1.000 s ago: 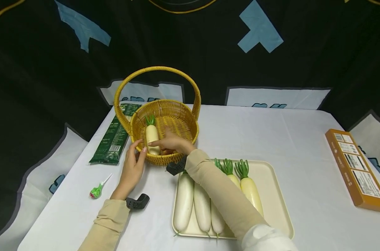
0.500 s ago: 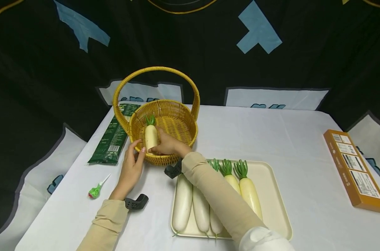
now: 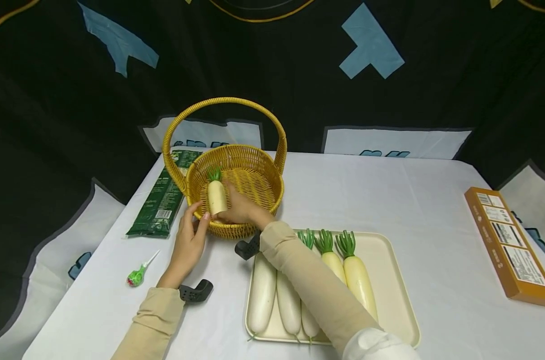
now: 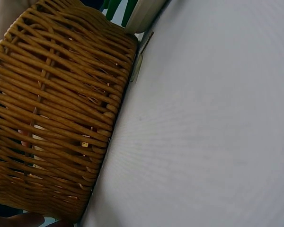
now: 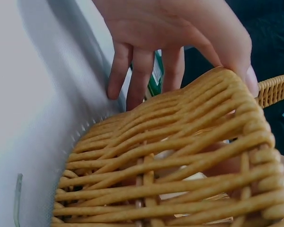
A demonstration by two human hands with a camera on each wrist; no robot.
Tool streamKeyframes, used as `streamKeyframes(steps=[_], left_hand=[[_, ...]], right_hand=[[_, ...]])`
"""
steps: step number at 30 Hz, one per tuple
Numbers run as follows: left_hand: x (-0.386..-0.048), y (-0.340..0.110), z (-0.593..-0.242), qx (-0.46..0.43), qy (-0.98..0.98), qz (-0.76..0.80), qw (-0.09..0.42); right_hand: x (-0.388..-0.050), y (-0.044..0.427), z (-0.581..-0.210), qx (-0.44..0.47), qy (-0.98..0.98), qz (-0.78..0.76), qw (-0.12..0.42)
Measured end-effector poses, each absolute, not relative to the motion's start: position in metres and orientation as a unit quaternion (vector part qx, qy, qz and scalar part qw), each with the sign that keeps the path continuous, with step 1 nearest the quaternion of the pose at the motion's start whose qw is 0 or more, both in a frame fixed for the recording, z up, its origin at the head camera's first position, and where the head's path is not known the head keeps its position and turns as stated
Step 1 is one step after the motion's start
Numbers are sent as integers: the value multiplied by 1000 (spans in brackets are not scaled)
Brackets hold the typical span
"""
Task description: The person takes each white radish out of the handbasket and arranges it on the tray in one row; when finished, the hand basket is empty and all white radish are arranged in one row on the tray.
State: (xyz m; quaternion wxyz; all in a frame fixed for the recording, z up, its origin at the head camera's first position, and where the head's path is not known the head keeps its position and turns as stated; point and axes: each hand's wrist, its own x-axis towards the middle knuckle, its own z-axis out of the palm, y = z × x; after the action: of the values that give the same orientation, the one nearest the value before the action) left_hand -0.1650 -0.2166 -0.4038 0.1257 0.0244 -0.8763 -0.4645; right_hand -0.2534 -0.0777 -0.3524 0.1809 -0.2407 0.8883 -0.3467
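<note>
Inside the yellow wicker basket [image 3: 254,175], a short white radish [image 3: 216,196] with green stem stubs leans by the left side, its flat lower end towards me. My right hand [image 3: 238,207] reaches over the front rim and grips this radish from its right side; its fingers are partly hidden. At the basket's front left my left hand [image 3: 188,245] holds the rim. In the right wrist view, that left hand [image 5: 165,23] has its thumb on the rim and its fingers down the outer wall. The left wrist view is mostly filled by the woven wall [image 4: 57,104].
A cream tray [image 3: 394,290] with several long white radishes [image 3: 360,280] lies under my right forearm. Left of the basket is a green packet [image 3: 157,210], with a lollipop [image 3: 137,276] nearer me. An orange box [image 3: 508,245] stands at the far right.
My right hand has moved left inside the basket and taken hold of the short radish. The radish's lower end has risen slightly. The left hand stays on the rim.
</note>
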Motion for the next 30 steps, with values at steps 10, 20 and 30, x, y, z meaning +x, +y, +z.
streamKeyframes(steps=[10, 20, 30], left_hand=[[-164, -217, -404, 32, -880, -461, 111], [-164, -216, -403, 22, -880, -461, 114], [-164, -216, -402, 27, -882, -458, 111]], right_hand=[[-256, -74, -354, -242, 845, -419, 228], [-258, -66, -353, -218, 763, -535, 291], [-265, -62, -355, -243, 716, -574, 313]])
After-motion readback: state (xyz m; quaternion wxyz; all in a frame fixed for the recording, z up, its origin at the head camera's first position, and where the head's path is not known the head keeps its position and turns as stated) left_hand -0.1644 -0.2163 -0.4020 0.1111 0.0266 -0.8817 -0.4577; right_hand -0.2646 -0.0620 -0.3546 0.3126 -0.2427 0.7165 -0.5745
